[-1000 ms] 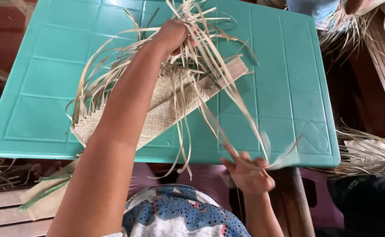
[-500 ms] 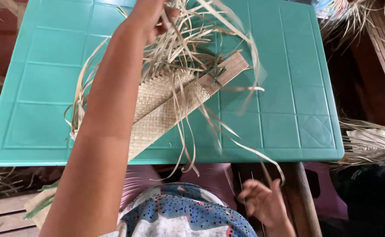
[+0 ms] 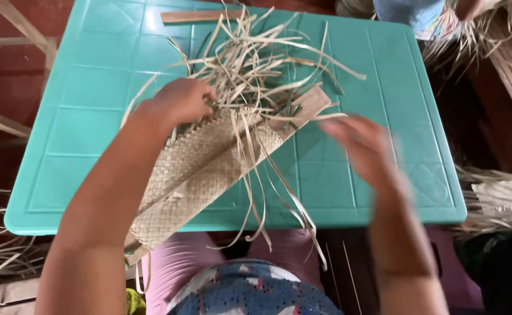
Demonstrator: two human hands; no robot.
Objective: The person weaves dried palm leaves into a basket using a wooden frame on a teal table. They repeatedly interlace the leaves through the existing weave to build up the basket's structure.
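Right hand (image 3: 364,149) risen above teal table (image 3: 86,128), blurred, fingers spread, left hand (image 3: 180,102) lowered, gripping loose strips (image 3: 256,70) over woven mat (image 3: 197,175)

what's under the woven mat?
The woven mat lies on the turquoise table, its near end overhanging the edge. A flat wooden slat pokes out beneath its far end. The left hand presses on top; the rest underneath is covered.

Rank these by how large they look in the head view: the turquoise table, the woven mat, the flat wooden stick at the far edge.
1. turquoise table, by far the largest.
2. woven mat, lying diagonally on it.
3. flat wooden stick, smallest, though it lies farthest from the camera.
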